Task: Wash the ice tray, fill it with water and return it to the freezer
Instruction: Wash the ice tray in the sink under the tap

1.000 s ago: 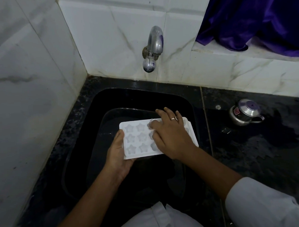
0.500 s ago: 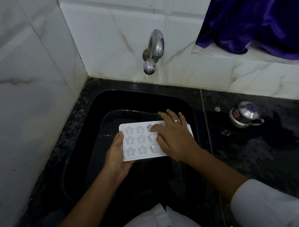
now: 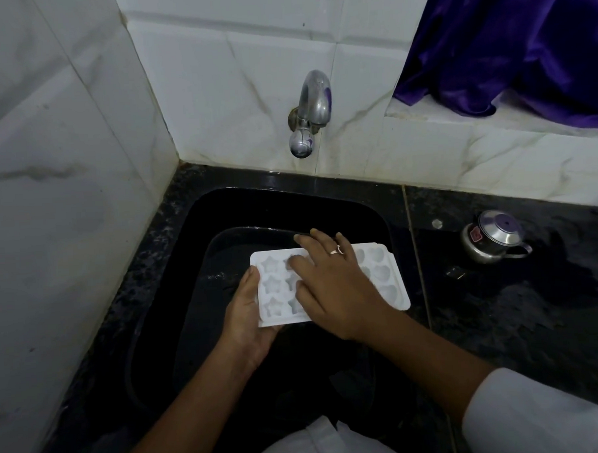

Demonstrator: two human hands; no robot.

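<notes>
Washing step: the ice tray [image 3: 389,291], mid-frame over the sink [image 3: 290,206], was grasped in the grip of the left hand [image 3: 246,310], the right hand [image 3: 334,290] lay released, flat on its moulds; rinsing next probably required opening the tap [image 3: 311,112].

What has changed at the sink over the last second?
The right hand slid left across the ice tray, uncovering its right-end cells. The left hand still holds the tray's left edge over the sink. No water runs from the tap, as before.
</notes>
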